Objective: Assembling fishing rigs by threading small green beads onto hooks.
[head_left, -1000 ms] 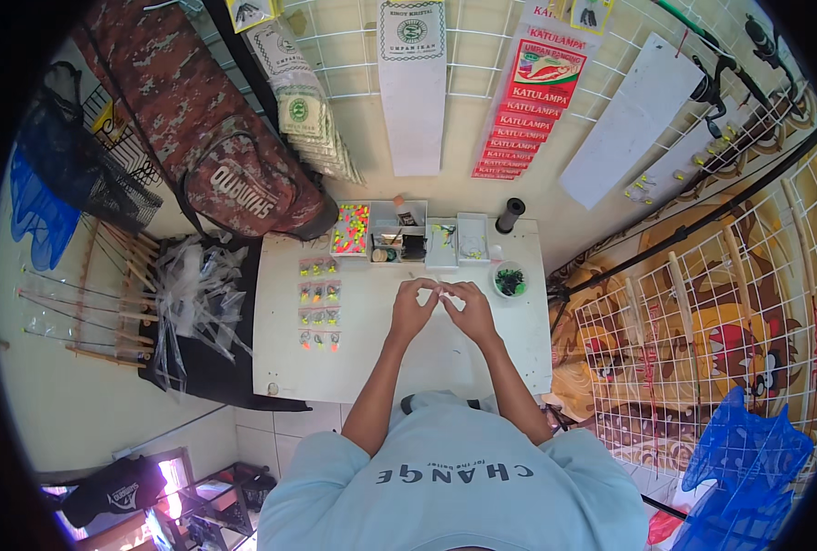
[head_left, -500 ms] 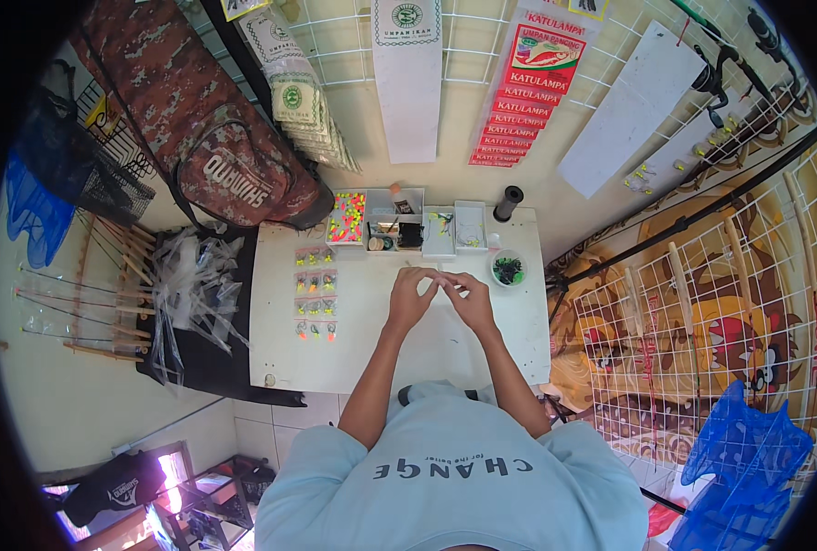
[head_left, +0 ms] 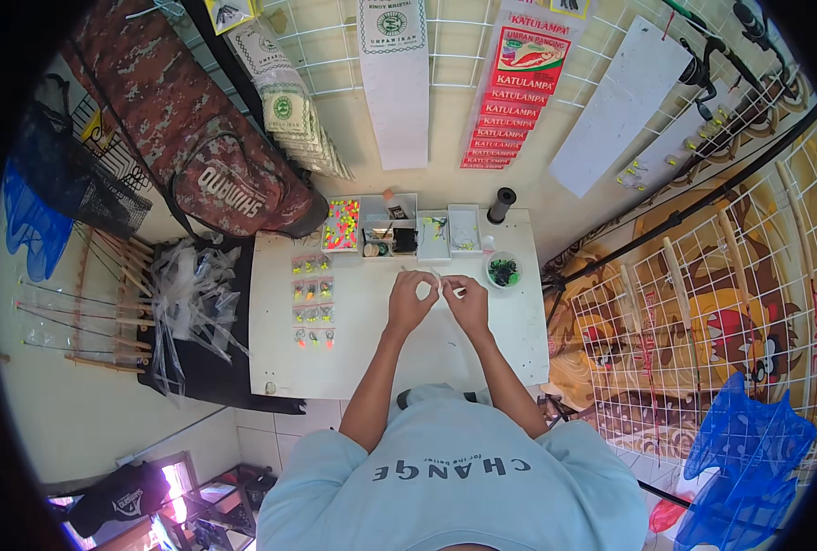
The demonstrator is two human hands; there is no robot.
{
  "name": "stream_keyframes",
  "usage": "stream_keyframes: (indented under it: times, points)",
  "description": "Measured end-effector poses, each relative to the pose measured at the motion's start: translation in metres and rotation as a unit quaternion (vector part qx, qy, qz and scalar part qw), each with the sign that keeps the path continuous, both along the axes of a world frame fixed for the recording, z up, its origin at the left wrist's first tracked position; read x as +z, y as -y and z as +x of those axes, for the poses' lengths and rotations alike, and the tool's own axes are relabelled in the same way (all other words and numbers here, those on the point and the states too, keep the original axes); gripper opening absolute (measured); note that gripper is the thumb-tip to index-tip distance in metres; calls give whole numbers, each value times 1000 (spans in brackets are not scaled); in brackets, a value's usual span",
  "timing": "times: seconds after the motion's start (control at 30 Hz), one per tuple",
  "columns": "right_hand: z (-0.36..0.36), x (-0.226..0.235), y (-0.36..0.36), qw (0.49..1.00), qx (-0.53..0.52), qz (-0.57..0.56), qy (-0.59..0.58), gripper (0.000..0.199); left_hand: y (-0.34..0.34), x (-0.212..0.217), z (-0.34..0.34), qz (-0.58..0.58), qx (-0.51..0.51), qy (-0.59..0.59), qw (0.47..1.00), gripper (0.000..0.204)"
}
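My left hand (head_left: 411,298) and my right hand (head_left: 464,301) meet over the middle of the white table (head_left: 399,363). Thumb and fingers of each are pinched together, forming rings. Something small and pale shows between the fingertips, too small to name. Beyond my right hand is a round clear tub (head_left: 503,270) of dark and green pieces. To the left lie rows of small clear packets (head_left: 313,291) holding bright yellow, orange and pink bits with dark parts. A tiny dark piece (head_left: 451,344) lies on the table nearer to me.
Along the back stand a box of colourful beads or floats (head_left: 342,225), a divided tray with a small bottle (head_left: 394,204), two white trays (head_left: 464,227) and a black cylinder (head_left: 500,205). A camouflage rod bag (head_left: 229,184) leans at the left. Wire racks (head_left: 702,303) flank the right.
My hands stay together with fingertips pinched; the fingers have shifted slightly and a pale bit now shows between them. The whole view has moved a little.
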State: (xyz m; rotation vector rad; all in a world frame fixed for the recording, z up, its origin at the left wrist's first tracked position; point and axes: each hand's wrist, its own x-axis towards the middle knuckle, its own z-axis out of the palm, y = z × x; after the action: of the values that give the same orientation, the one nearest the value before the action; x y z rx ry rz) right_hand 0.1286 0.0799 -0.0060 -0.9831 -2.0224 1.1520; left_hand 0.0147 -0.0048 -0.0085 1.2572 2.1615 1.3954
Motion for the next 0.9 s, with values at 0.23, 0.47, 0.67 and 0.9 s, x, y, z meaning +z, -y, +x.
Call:
stream_keyframes:
  times: [0.23, 0.47, 0.67, 0.9]
  points:
    - [-3, -4, 8, 997, -51, 54, 8, 13, -1, 0, 7, 2, 42, -51, 998, 10]
    - [-5, -5, 8, 995, -72, 57, 26, 14, 2, 0, 6, -11, 26, -64, 998, 22]
    - [-5, -4, 6, 998, -35, -40, -16, 13, 5, 13, 1, -6, -47, -142, 989, 53]
    - [-4, -6, 1, 998, -31, -47, -17, 14, 2, 9, -5, -6, -62, -190, 980, 44]
